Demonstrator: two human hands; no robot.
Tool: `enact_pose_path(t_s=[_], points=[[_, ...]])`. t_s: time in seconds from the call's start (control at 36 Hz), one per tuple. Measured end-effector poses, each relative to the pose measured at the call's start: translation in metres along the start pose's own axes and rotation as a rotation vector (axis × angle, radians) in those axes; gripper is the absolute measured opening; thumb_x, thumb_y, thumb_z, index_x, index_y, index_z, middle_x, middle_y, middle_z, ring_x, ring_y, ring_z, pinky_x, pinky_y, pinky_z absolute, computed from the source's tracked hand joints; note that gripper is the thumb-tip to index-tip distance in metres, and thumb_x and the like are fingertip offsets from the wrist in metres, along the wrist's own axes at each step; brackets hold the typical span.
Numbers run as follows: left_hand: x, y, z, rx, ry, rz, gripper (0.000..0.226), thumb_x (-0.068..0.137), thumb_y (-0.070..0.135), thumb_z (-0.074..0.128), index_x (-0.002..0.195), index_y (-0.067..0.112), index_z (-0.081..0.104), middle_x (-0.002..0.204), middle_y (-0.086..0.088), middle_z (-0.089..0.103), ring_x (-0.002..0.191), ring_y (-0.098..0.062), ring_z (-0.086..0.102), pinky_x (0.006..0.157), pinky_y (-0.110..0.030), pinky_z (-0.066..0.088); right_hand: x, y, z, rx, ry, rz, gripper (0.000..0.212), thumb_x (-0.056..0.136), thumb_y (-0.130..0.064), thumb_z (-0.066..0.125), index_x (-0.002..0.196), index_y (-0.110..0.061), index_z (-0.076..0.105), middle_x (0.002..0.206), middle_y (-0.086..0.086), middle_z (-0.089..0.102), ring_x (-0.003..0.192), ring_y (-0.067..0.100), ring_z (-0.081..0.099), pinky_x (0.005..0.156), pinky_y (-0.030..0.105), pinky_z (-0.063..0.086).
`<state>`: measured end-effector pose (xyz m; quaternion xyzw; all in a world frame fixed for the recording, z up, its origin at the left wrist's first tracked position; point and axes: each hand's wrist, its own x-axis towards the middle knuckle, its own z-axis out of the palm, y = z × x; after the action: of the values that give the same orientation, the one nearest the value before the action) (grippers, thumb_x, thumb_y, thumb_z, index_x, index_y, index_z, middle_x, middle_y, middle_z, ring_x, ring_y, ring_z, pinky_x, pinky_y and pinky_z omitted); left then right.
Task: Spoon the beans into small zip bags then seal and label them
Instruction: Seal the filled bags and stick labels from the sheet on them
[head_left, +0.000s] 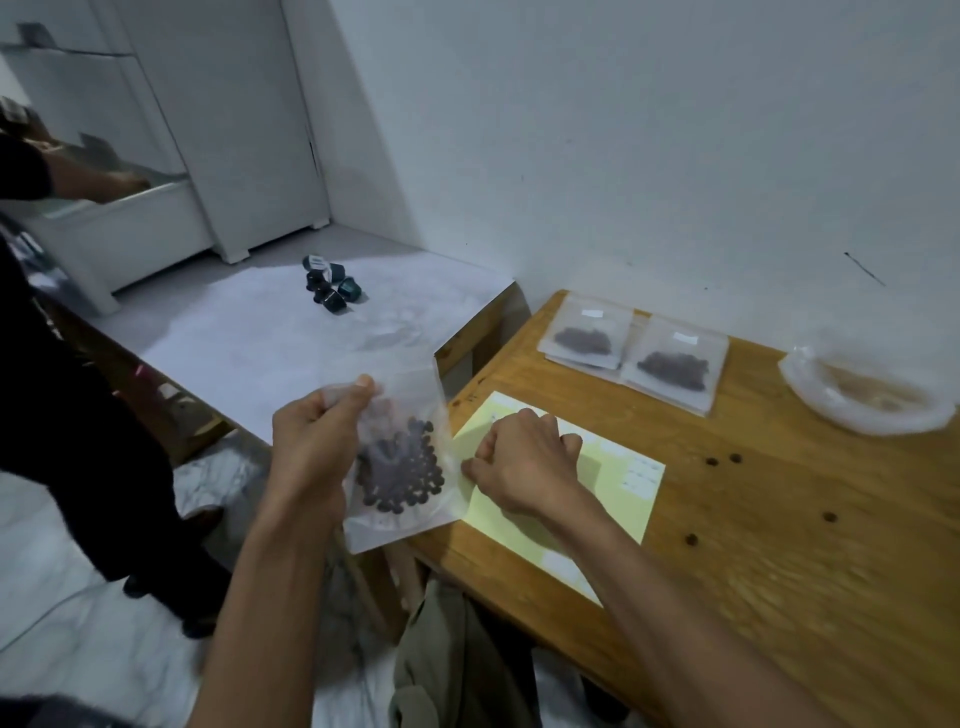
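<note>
Up close, the left hand (311, 452) pinches the top corner of a clear zip bag (400, 457) between thumb and curled fingers, holding it in the air just off the near-left corner of the wooden table (779, 561). Dark beans (402, 475) sit bunched in the lower half of that bag. The right hand (524, 465) is curled with knuckles up, its fingertips pressed down at the left edge of a pale yellow label sheet (618, 499), right beside the bag's edge; whether it pinches a label or the bag's edge, I cannot tell. The sheet lies flat on the table, with small white labels visible along its right side and near its lower corner. Farther back on the table lie 2 filled bags (634, 353) side by side, each with a white label near its top and a dark clump of beans inside. To their right sits a crumpled clear plastic bag (867, 389), open at the top. At least 4 loose beans (724, 460) are scattered on the bare wood right of the sheet. Beyond the table, on a white surface (249, 332), sits a cluster of dark capsules (330, 283). At the far left, another person's arm (78, 179) reaches toward a white cabinet.
</note>
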<state>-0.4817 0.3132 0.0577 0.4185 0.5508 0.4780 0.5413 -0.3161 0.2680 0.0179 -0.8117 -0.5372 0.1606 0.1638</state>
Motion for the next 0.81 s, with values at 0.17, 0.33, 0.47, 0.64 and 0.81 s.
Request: enact_pose_path(t_s=[0.17, 0.33, 0.47, 0.64, 0.81], points=[[0.000, 0.000, -0.004, -0.023, 0.004, -0.026, 0.022, 0.094, 0.025, 0.068, 0.090, 0.005, 0.074, 0.090, -0.010, 0.077, 0.092, -0.025, 0.072, 0.074, -0.035, 0.055, 0.000, -0.003, 0.001, 0.021, 0.002, 0.012, 0.021, 0.088, -0.042, 0.068, 0.086, -0.021, 0.072, 0.106, -0.001, 0.062, 0.112, 0.026, 0.046, 0.092, 0.046, 0.034], [-0.003, 0.001, -0.007, -0.036, 0.012, -0.028, 0.028, 0.094, 0.024, 0.067, 0.100, -0.002, 0.072, 0.098, -0.009, 0.076, 0.094, -0.019, 0.069, 0.071, -0.031, 0.049, -0.005, -0.004, -0.002, 0.138, 0.013, -0.004, 0.018, 0.090, -0.031, 0.067, 0.077, -0.020, 0.072, 0.085, -0.005, 0.068, 0.096, 0.022, 0.058, 0.089, 0.043, 0.035], [-0.004, 0.001, -0.011, -0.047, 0.013, -0.034, 0.031, 0.094, 0.026, 0.067, 0.104, -0.003, 0.072, 0.098, -0.007, 0.076, 0.094, -0.018, 0.068, 0.069, -0.031, 0.049, -0.010, -0.007, -0.006, 0.272, 0.022, -0.043, 0.013, 0.086, -0.023, 0.075, 0.074, -0.018, 0.072, 0.077, -0.005, 0.070, 0.080, 0.014, 0.065, 0.090, 0.048, 0.052], [-0.007, 0.003, -0.012, -0.045, -0.005, -0.030, 0.026, 0.092, 0.027, 0.069, 0.092, 0.001, 0.073, 0.098, -0.009, 0.077, 0.103, -0.028, 0.070, 0.091, -0.047, 0.054, -0.015, 0.004, -0.021, 0.538, 0.066, -0.001, 0.017, 0.080, -0.018, 0.083, 0.092, -0.018, 0.072, 0.075, -0.006, 0.069, 0.069, 0.005, 0.066, 0.066, 0.026, 0.059], [-0.020, 0.007, 0.016, -0.049, -0.128, -0.043, 0.024, 0.093, 0.028, 0.068, 0.088, 0.005, 0.075, 0.084, -0.009, 0.077, 0.084, -0.026, 0.074, 0.072, -0.039, 0.059, -0.032, 0.029, -0.070, 0.702, 0.199, -0.123, 0.004, 0.088, -0.020, 0.075, 0.090, -0.023, 0.077, 0.081, -0.008, 0.073, 0.073, 0.000, 0.066, 0.063, 0.013, 0.051]])
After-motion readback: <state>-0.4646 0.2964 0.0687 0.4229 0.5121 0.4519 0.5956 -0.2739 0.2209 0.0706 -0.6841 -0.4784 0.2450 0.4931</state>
